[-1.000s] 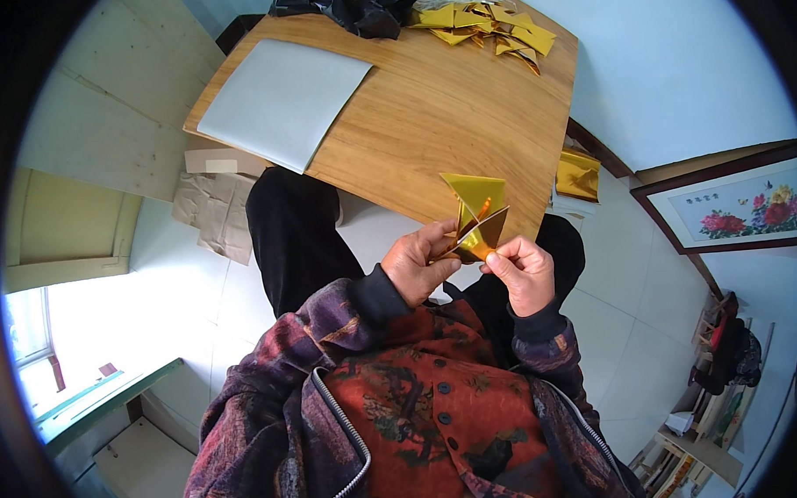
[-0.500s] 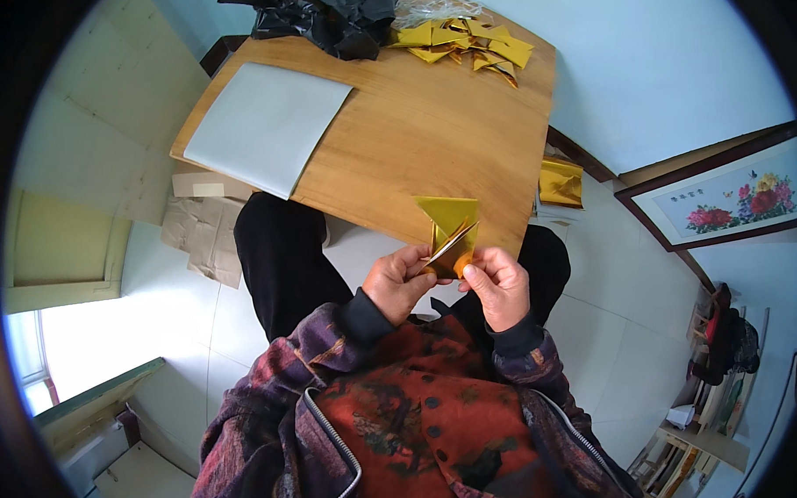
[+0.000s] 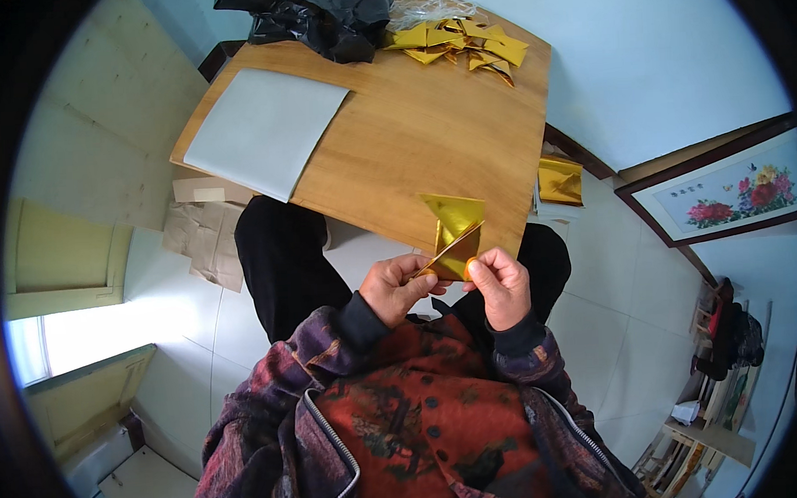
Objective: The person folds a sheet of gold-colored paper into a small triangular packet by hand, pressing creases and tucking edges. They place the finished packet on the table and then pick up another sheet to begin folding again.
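Observation:
A partly folded piece of shiny gold foil paper (image 3: 457,219) is held between my two hands, above my lap at the table's near edge. Its upper part is a pointed flap, and a folded edge slants across its middle. My left hand (image 3: 398,288) pinches the lower left corner, thumb on top. On the lower right side, my right hand (image 3: 500,285) grips the paper with the thumb pressed against its face. The fingers behind the paper are partly hidden.
On the wooden table (image 3: 412,134) lie a large grey-white sheet (image 3: 267,131) at left, a black plastic bag (image 3: 320,23) and a heap of folded gold pieces (image 3: 462,45) at the far side. More gold paper (image 3: 560,180) sits right of the table, below its top.
The slanting flap has been folded flatter, so more of the gold face shows on the right. Both hands stay in nearly the same place, still gripping the paper.

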A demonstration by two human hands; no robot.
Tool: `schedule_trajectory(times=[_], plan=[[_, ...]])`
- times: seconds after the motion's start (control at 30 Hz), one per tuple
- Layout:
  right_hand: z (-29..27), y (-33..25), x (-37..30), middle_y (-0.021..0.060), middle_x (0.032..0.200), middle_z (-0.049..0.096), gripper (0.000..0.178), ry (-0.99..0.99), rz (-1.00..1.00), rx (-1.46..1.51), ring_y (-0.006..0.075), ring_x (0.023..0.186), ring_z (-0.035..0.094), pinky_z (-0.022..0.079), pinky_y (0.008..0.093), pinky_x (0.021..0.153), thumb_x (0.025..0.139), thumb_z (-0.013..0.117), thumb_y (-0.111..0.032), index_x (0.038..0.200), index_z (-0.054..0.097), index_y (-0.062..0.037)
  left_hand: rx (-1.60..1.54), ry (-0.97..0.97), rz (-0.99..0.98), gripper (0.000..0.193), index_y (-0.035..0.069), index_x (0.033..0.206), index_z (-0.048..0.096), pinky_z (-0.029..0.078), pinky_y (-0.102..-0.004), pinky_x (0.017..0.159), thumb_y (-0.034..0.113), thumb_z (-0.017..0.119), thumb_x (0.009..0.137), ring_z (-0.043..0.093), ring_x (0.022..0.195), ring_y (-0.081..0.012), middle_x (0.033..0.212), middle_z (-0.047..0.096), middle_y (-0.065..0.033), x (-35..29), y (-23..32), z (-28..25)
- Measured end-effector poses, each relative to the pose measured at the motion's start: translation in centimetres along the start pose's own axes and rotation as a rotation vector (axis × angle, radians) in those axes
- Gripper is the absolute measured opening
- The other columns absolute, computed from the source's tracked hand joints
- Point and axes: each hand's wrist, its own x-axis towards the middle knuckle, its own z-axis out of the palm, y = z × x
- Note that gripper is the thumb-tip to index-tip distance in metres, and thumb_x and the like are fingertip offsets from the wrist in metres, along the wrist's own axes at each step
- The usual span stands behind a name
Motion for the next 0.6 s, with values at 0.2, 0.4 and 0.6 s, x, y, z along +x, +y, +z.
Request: schedule_trajectory(times=[0.2, 0.4, 0.6], plan=[[0.1, -0.1, 0.1, 0.0019, 0.076, 0.061, 0.019, 0.012, -0.026, 0.029, 0.008, 0.064, 0.058, 0.049, 0.0228, 0.06, 0.096, 0.061, -0.015, 0.084, 0.057, -0.0014, 0.027, 0.056, 0.053, 0.023, 0.0, 0.09, 0.064, 0.052, -0.0266, 0.073, 0.021, 0.059, 0.098, 0.064, 0.076, -0.0125, 0.081, 0.069, -0.0065, -0.6, 0.0, -0.3], [0.5, -0.1, 0.0, 0.0025, 0.075, 0.06, 0.017, 0.012, 0.007, 0.14, 0.0082, 0.061, 0.055, 0.048, 0.023, 0.059, 0.095, 0.059, -0.012, 0.083, 0.055, -0.0018, 0.046, 0.06, 0.054, 0.025, 0.002, 0.084, 0.063, 0.049, -0.0242, 0.066, 0.023, 0.06, 0.098, 0.06, 0.068, -0.0097, 0.072, 0.065, -0.0033, -0.8, -0.4, -0.5], [0.5, 0.1, 0.1, 0.0027, 0.075, 0.06, 0.016, -0.004, 0.044, 0.195, 0.0086, 0.061, 0.054, 0.048, 0.0232, 0.059, 0.095, 0.06, -0.012, 0.084, 0.056, -0.0019, 0.028, 0.087, 0.05, 0.024, 0.003, 0.083, 0.063, 0.046, -0.0221, 0.06, 0.022, 0.062, 0.096, 0.058, 0.063, -0.0073, 0.07, 0.064, -0.0025, -1.5, -0.1, -0.3]])
